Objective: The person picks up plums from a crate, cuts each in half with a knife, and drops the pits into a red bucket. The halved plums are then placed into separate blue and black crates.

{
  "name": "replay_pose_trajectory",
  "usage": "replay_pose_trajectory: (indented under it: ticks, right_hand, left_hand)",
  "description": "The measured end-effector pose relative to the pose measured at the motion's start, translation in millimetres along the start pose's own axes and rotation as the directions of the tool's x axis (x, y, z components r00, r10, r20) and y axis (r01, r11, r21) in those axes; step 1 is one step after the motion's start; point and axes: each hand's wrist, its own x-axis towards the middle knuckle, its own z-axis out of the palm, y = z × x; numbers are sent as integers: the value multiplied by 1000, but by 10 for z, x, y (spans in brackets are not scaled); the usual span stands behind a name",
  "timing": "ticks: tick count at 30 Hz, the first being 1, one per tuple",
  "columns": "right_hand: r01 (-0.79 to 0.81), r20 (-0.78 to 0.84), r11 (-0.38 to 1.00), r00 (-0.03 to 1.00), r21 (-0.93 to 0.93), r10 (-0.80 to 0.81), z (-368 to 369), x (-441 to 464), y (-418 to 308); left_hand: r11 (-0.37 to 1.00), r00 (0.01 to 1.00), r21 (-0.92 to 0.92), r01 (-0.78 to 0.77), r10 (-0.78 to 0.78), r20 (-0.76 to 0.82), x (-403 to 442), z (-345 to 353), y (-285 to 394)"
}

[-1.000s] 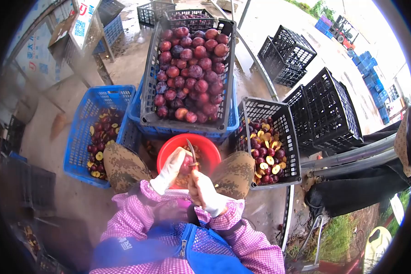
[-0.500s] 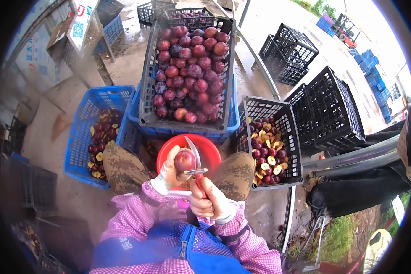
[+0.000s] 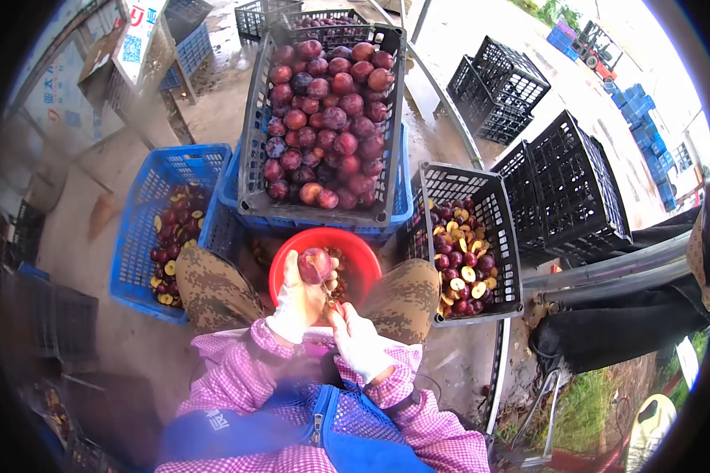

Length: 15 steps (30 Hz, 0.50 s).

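A dark red plum [image 3: 315, 266] sits in my left hand [image 3: 298, 296], which wears a pale glove and has its fingers wrapped round the fruit from below. My right hand [image 3: 360, 343], also gloved, is closed around the handle of a knife [image 3: 330, 292]. The blade is seen nearly edge-on against the lower right side of the plum; how deep it sits I cannot tell. Both hands are above a red basin [image 3: 364, 264] between my knees, with small brownish pieces inside.
A black crate of whole plums [image 3: 323, 126] stands ahead on a blue crate [image 3: 402, 213]. Cut plums lie in a blue crate [image 3: 126, 264] at left and a black crate [image 3: 510, 268] at right. Black crates [image 3: 568, 189] are stacked farther right, beside metal rails [image 3: 599, 274].
The knife has swung from pointing up beside the plum to lying against its lower right side. The left hand has turned and raised the plum slightly; the right hand is slightly lower.
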Motion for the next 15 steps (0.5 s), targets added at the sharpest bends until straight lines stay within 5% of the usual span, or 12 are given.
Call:
replay_pose_trajectory:
  ticks: [4,9,11,12,13,14,15]
  right_hand:
    - [-43,-3,992,999,-118,43,59,29,59]
    - [-42,1,999,999,17,42,40,97,114]
    - [-115,73,988,991,105,108,-73,95,80]
    - [84,165,996,983,-2,-82,-109,97,124]
    - [289,243,950,936,-118,-254,-203,124,158]
    - [302,258,946,929,-116,-265,-234,129,126]
    - [310,266,943,926,-124,-269,-117,120,117]
  left_hand:
    - [999,999,-31,30,-30,-18,-76,23,-54]
    - [996,996,17,85,-84,-23,-86,26,-18]
    - [957,977,281,-74,13,214,-48,-12,92]
    - [951,968,299,-78,0,251,-11,-120,145]
    - [757,913,526,-389,241,329,64,-302,143]
    - [432,759,627,-648,429,490,211,-349,94]
    - [646,840,537,-542,412,353,133,-168,88]
